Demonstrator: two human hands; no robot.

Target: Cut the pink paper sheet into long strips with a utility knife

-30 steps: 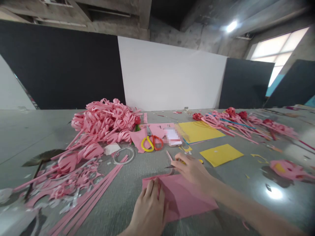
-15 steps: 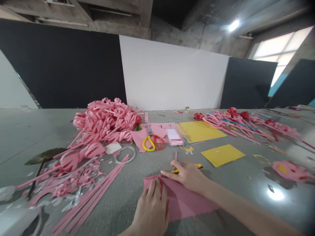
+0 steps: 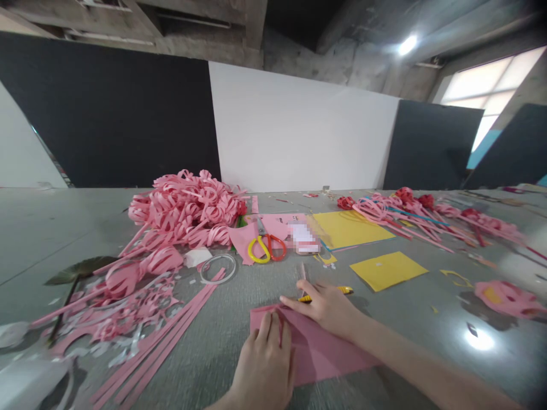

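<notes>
Pink paper sheet (image 3: 325, 356) on a grey surface (image 3: 205, 336), directly before the wearer. The left hand (image 3: 265, 350) rests on its left side, fingers close together. The right hand (image 3: 331, 307) covers its far edge, thumb and forefinger spread, with a yellow-handled tool (image 3: 346, 290) underneath (whether gripped, I cannot tell). Beyond lie yellow-and-red-handled scissors (image 3: 264, 234); farther left, heaped pink paper loops (image 3: 183, 208).

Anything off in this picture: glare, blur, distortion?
Head view: strong glare on the grey surface at right, beside the pink flower's shadow; head view: ceiling lamp and window overexposed; head view: pale haze near the right edge; head view: blocky pixelation over the phone; head view: right hand slightly soft; head view: wide-angle stretching towards the edges.
</notes>
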